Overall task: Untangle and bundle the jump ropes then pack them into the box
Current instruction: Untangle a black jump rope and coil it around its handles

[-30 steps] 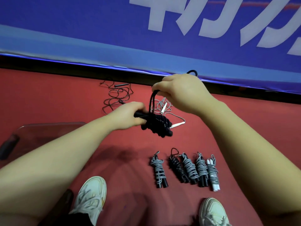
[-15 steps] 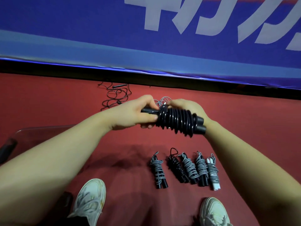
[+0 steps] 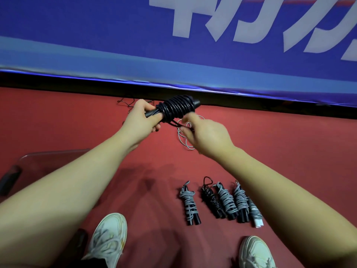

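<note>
My left hand (image 3: pixel 140 120) grips the handle end of a black jump rope bundle (image 3: pixel 176 108), its cord coiled tightly round the handles and tilted up to the right. My right hand (image 3: pixel 204 134) pinches the loose black cord end just below the bundle. Several finished bundles (image 3: pixel 222 202), grey and black, lie in a row on the red floor near my feet. A loose white rope (image 3: pixel 183 136) lies on the floor behind my right hand. A tangled black rope (image 3: pixel 125 102) lies further back by the wall.
A clear plastic box (image 3: pixel 38 161) sits at the left, partly behind my left forearm. A blue banner (image 3: pixel 173 45) runs along the back above a black strip. My white shoes (image 3: pixel 108 238) stand at the bottom of the view.
The bundle has risen and tilted up to the right. My right hand let go of its far end, dropped below it and now pinches the loose cord end.
</note>
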The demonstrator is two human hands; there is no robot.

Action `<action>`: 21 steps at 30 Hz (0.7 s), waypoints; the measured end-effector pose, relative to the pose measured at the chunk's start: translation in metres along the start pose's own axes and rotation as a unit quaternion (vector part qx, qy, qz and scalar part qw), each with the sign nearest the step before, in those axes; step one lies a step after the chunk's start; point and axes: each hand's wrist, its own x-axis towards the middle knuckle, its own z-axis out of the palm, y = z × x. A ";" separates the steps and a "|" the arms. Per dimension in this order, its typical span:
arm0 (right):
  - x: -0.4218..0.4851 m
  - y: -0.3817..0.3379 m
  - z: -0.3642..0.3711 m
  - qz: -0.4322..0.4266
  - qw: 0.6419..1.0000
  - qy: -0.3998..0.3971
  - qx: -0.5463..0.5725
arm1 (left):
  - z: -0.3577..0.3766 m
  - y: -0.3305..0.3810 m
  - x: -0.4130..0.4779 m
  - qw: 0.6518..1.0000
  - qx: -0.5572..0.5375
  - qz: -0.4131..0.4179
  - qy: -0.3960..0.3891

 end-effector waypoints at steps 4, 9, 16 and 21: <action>0.009 -0.006 -0.012 0.123 0.970 0.071 0.200 | 0.002 0.001 -0.002 1.000 -0.010 0.004 -0.006; 0.012 -0.009 -0.010 0.176 0.944 0.076 0.267 | 0.002 -0.008 0.000 0.999 -0.012 0.007 -0.033; 0.016 -0.012 -0.010 0.299 0.729 0.001 0.615 | 0.003 0.002 0.008 0.996 -0.071 0.047 0.005; 0.024 -0.013 -0.008 0.349 0.679 -0.007 0.646 | 0.013 -0.001 0.003 0.986 0.135 0.089 0.026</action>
